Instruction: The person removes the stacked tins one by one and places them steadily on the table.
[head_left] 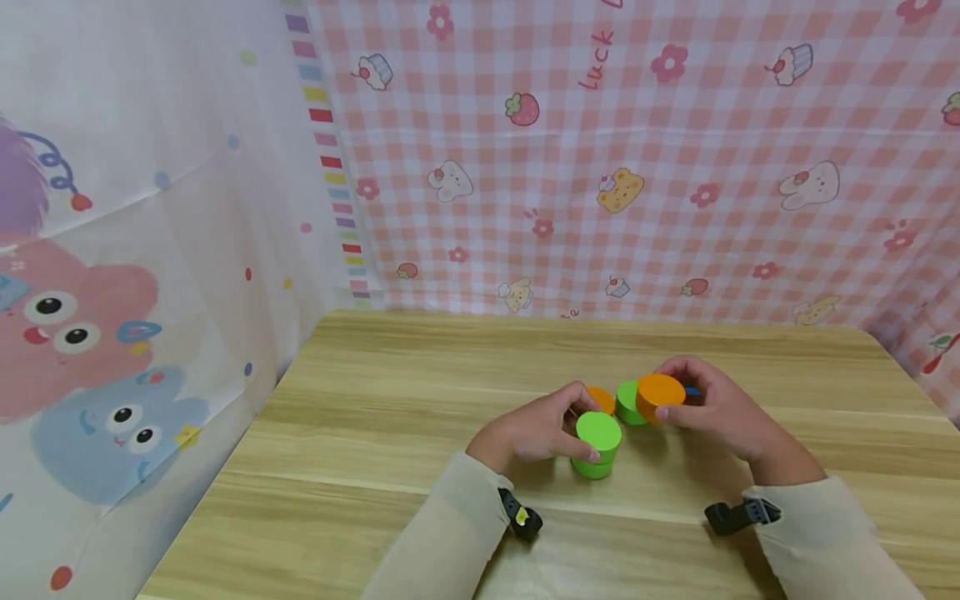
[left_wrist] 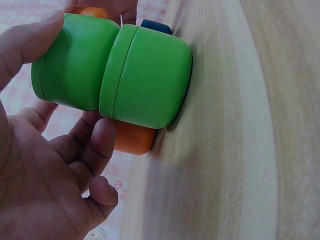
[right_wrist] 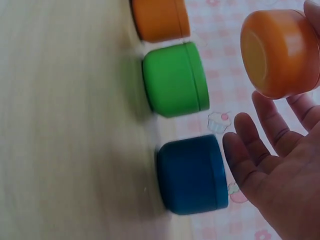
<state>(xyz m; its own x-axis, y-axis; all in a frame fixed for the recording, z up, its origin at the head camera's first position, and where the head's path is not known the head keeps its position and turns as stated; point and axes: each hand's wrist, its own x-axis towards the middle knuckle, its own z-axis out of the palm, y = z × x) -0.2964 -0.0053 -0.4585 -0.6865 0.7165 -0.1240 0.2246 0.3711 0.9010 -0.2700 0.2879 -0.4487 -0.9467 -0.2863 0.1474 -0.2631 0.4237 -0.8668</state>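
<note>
My left hand (head_left: 534, 429) holds a small round green lidded container (head_left: 598, 431) between thumb and fingers. It sits on top of a second green container (left_wrist: 152, 77), which stands on the table; the two touch. My right hand (head_left: 716, 412) grips an orange container (head_left: 660, 393) by its sides, and the right wrist view shows it raised off the tabletop. Behind the hands stand another green container (right_wrist: 175, 80), an orange container (right_wrist: 161, 19) and a dark blue one (right_wrist: 192, 174), which my right hand mostly covers in the head view.
The wood-grain table (head_left: 360, 433) reaches back to a pink checked cloth (head_left: 570, 142) hung behind it. A white cloth with cartoon figures (head_left: 187, 275) hangs at the left. Both wrists wear black straps (head_left: 738, 517).
</note>
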